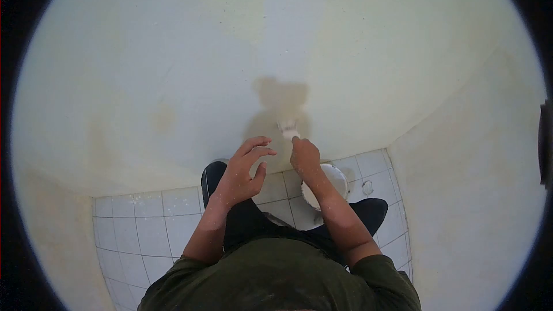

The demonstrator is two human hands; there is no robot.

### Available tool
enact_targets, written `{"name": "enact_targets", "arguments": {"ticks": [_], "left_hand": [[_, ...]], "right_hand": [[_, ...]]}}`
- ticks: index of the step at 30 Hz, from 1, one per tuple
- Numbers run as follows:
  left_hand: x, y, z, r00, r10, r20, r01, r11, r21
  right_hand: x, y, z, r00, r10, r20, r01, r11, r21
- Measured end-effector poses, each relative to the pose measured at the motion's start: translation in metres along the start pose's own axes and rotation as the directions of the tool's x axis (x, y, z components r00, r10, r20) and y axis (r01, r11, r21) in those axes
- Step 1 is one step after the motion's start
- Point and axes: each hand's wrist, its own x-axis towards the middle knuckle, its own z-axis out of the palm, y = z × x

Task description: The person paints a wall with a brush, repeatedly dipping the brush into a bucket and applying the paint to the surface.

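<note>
My right hand is closed around the handle of a paintbrush, whose pale head is against the wall in front of me. Most of the handle is hidden in my fist. To the left, my left hand hangs in front of the wall with its fingers spread and curved, holding nothing. Below my right forearm stands a white bucket on the floor, partly covered by that arm. Whitish specks dot both forearms.
White tiles cover the floor, with pale splashes near the wall. A whitish blob lies right of the bucket. Side walls rise left and right. My knees flank the bucket area. Something dark juts in at the right edge.
</note>
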Motion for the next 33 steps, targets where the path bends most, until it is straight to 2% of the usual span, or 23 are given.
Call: {"name": "enact_targets", "arguments": {"ticks": [3, 5, 6, 9, 11, 13, 15, 17, 20, 23, 26, 28, 30, 32, 33], "left_hand": [[0.003, 0.002, 0.002, 1.000, 0.013, 0.015, -0.013, 1.000, 0.003], [-0.002, 0.003, 0.004, 0.999, 0.020, 0.026, -0.020, 1.000, 0.011], [-0.003, 0.003, 0.005, 0.999, 0.017, 0.035, -0.017, 1.000, -0.008], [-0.003, 0.004, 0.003, 0.998, 0.021, 0.053, -0.017, 0.998, -0.066], [-0.001, 0.007, 0.002, 0.998, 0.032, 0.054, -0.026, 0.994, -0.107], [0.003, 0.010, 0.001, 0.998, 0.054, 0.045, -0.048, 0.991, -0.126], [0.004, 0.011, 0.002, 0.997, 0.059, 0.044, -0.052, 0.988, -0.143], [0.004, 0.011, 0.003, 0.997, 0.054, 0.052, -0.046, 0.987, -0.152], [0.001, 0.009, 0.006, 0.997, 0.050, 0.051, -0.041, 0.987, -0.156], [0.000, 0.006, 0.006, 0.997, 0.055, 0.049, -0.047, 0.986, -0.160], [-0.001, 0.000, 0.003, 0.998, 0.055, 0.039, -0.048, 0.985, -0.166], [-0.002, 0.001, 0.000, 0.999, 0.035, 0.026, -0.032, 0.990, -0.139], [0.000, -0.001, -0.004, 1.000, 0.022, 0.011, -0.021, 0.994, -0.110], [-0.003, -0.004, -0.006, 1.000, 0.003, 0.002, -0.003, 0.996, -0.085], [-0.003, -0.005, -0.006, 1.000, -0.003, -0.004, 0.002, 0.996, -0.092]], "right_hand": [[-0.003, 0.021, 0.016, 0.999, 0.021, 0.025, -0.022, 0.999, 0.046], [0.010, 0.018, 0.001, 0.991, 0.091, -0.100, -0.085, 0.994, 0.068], [0.016, 0.011, -0.020, 0.979, 0.127, -0.162, -0.114, 0.990, 0.083], [0.035, -0.013, -0.116, 0.921, -0.013, -0.390, 0.040, 0.997, 0.062], [0.040, -0.039, -0.188, 0.910, 0.013, -0.414, 0.031, 0.995, 0.097], [0.048, -0.054, -0.232, 0.811, -0.109, -0.574, 0.177, 0.982, 0.064], [0.050, -0.074, -0.275, 0.812, -0.069, -0.580, 0.156, 0.983, 0.101], [0.049, -0.087, -0.300, 0.671, -0.136, -0.729, 0.285, 0.955, 0.085], [0.045, -0.105, -0.326, 0.456, -0.130, -0.880, 0.403, 0.912, 0.074], [0.055, -0.107, -0.318, 0.347, -0.270, -0.898, 0.437, 0.894, -0.100], [0.061, -0.105, -0.264, 0.598, -0.291, -0.747, 0.273, 0.950, -0.151], [0.049, -0.114, -0.231, 0.855, -0.121, -0.505, 0.060, 0.989, -0.135], [0.028, -0.107, -0.191, 0.907, -0.142, -0.396, 0.104, 0.988, -0.115], [0.017, -0.095, -0.146, 0.954, -0.118, -0.275, 0.124, 0.992, 0.005], [0.010, -0.091, -0.125, 0.959, -0.110, -0.260, 0.111, 0.994, -0.009]]}}
